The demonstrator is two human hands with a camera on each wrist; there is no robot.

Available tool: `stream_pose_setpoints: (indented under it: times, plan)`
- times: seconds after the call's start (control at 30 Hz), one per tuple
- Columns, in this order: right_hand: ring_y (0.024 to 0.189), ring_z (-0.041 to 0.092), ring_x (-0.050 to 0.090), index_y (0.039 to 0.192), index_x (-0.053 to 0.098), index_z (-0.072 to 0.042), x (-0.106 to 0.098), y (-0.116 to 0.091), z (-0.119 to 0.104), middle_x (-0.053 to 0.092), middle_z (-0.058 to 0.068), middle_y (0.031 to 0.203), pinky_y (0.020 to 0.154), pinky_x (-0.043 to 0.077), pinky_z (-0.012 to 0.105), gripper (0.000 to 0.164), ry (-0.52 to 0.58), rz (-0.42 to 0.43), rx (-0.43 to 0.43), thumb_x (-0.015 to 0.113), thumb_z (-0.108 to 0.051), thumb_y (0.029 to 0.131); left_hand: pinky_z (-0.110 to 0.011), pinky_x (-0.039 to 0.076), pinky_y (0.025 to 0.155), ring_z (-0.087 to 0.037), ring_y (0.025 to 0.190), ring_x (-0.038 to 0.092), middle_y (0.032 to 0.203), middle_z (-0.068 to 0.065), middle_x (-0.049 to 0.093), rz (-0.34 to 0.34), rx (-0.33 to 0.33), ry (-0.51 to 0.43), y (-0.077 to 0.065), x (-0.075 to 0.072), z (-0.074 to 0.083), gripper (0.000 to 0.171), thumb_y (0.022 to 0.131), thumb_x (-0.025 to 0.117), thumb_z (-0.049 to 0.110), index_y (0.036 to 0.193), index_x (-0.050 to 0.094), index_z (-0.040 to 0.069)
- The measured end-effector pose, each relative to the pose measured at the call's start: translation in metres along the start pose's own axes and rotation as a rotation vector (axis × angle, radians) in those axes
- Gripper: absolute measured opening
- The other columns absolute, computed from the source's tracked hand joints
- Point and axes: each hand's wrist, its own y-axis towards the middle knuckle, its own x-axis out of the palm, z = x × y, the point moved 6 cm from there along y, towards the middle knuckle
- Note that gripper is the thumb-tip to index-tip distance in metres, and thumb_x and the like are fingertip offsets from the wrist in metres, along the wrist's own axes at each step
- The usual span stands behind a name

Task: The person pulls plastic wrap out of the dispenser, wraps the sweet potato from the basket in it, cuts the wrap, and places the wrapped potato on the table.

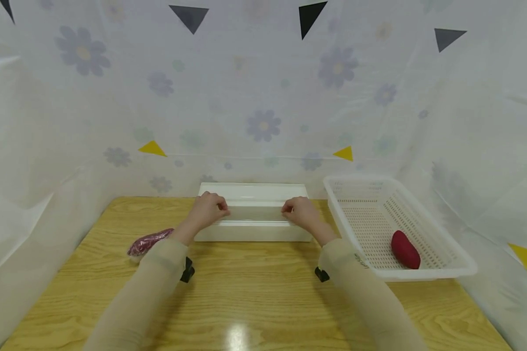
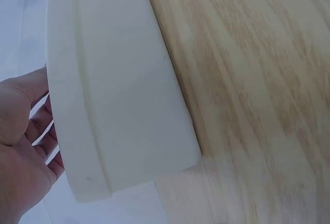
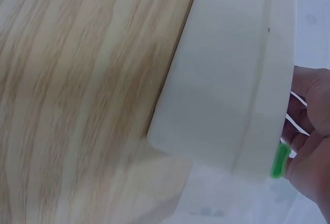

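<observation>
A long white cling film dispenser box [image 1: 252, 232] sits at the table's back edge, its upper panel tilted up behind a greyish strip. My left hand [image 1: 208, 209] is over its left end, thumb and fingertips pinched together at the strip. At the right end, my right hand [image 1: 299, 213] makes the same pinch. The thin clear film at the fingertips hardly shows. Both wrist views show the box wall hiding the fingertips. In the right wrist view, a small green piece [image 3: 281, 160] sits at the box's end, beside the fingers.
A white perforated basket [image 1: 347, 234] stands at the right with a dark red sweet potato [image 1: 405, 251] inside. To the left, beside my forearm, lies a purplish sweet potato [image 1: 151, 241] in shiny clear wrap. A patterned curtain [image 1: 263, 97] hangs close behind the wooden table [image 1: 254, 292].
</observation>
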Motion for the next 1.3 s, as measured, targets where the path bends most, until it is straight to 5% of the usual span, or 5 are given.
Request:
stream_pose_setpoints:
  times: [0.37,0.6,0.87,1.07,1.3]
  plan:
    - [0.077,0.017,0.061,0.094,0.072,-0.009,-0.015,-0.01,0.012,0.068,0.003,0.086,0.07,0.051,0.034,0.01,-0.019,-0.062,0.036,0.067,-0.015,0.088,-0.059,0.035,0.09,-0.03,0.089,0.054,0.084,-0.004,0.066,-0.06,-0.004,0.012,0.0,-0.005,-0.009,0.004,0.082,0.065,0.008,0.082,0.069,0.009]
    - [0.078,0.016,0.061,0.094,0.072,-0.01,-0.019,-0.012,0.013,0.068,0.002,0.087,0.07,0.051,0.033,0.01,-0.009,-0.061,0.016,0.066,-0.016,0.089,-0.046,0.043,0.078,-0.023,0.078,0.056,0.078,-0.002,0.065,-0.036,-0.012,0.088,-0.007,-0.012,-0.014,0.008,0.084,0.065,0.012,0.077,0.069,0.012]
    - [0.08,0.02,0.063,0.089,0.072,-0.006,-0.028,-0.021,0.016,0.069,0.005,0.084,0.074,0.052,0.034,0.007,-0.095,-0.04,-0.026,0.07,-0.011,0.085,-0.047,0.043,0.076,-0.025,0.08,0.055,0.08,-0.004,0.064,-0.002,-0.004,0.106,-0.017,-0.02,-0.011,0.007,0.084,0.064,0.012,0.078,0.068,0.011]
    - [0.082,0.021,0.063,0.092,0.073,-0.006,-0.036,-0.027,0.023,0.069,0.006,0.088,0.075,0.052,0.036,0.009,-0.111,-0.05,0.036,0.068,-0.012,0.086,-0.042,0.046,0.073,-0.022,0.076,0.055,0.079,-0.004,0.064,0.013,0.002,0.045,-0.02,-0.019,-0.015,0.007,0.085,0.063,0.009,0.079,0.067,0.01]
    - [0.082,0.021,0.065,0.094,0.073,-0.005,-0.039,-0.029,0.021,0.07,0.007,0.089,0.075,0.053,0.035,0.01,-0.095,-0.022,0.01,0.067,-0.011,0.087,-0.037,0.043,0.069,-0.019,0.072,0.05,0.078,-0.003,0.06,0.014,-0.002,0.024,-0.025,-0.018,-0.019,0.005,0.088,0.062,0.009,0.084,0.063,0.009]
